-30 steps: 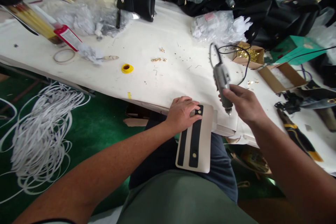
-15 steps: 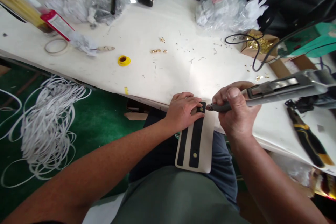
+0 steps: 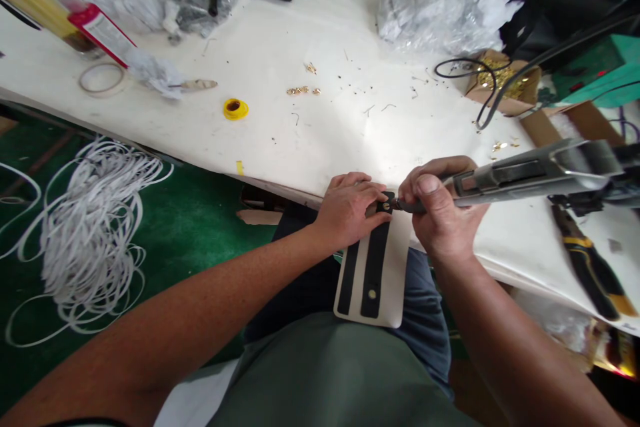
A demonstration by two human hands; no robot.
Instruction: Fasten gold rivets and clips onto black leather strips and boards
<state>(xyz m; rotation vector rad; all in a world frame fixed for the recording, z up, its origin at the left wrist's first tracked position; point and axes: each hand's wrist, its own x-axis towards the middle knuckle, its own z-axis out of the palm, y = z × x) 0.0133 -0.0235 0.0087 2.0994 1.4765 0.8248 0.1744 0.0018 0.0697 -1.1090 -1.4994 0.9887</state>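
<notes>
A white-covered workbench [image 3: 190, 127] is shown across the view, with a bundle of white cord [image 3: 95, 233] located on the green floor beyond its near edge, at the left. A clear plastic bag [image 3: 430, 10] is placed toward the back of the bench. A handheld power screwdriver [image 3: 525, 177] is held nearly horizontal, its bit end pointed leftward. A beige panel [image 3: 397, 273] is positioned at the near bench edge, with its lower part over the person's lap. The front of the screwdriver is enclosed by the right hand [image 3: 445, 207], fingers wrapped and thumb on top. The panel is held at its upper end by the left hand [image 3: 353, 210], with thumb and fingers set narrowly about the strap end. Black-and-yellow pliers [image 3: 590, 267] are laid at the right. A wide black strap [image 3: 375, 253] is set on the panel, beside a narrower black strap [image 3: 347, 280]. Gold parts are contained in a small cardboard box [image 3: 510, 105]. A yellow roll [image 3: 235, 109] is placed left of centre. The bit is located at the upper fastener [image 3: 387, 206]; whether contact is made cannot be determined. A lower fastener [image 3: 373, 294] is seated in the wide strap.
</notes>
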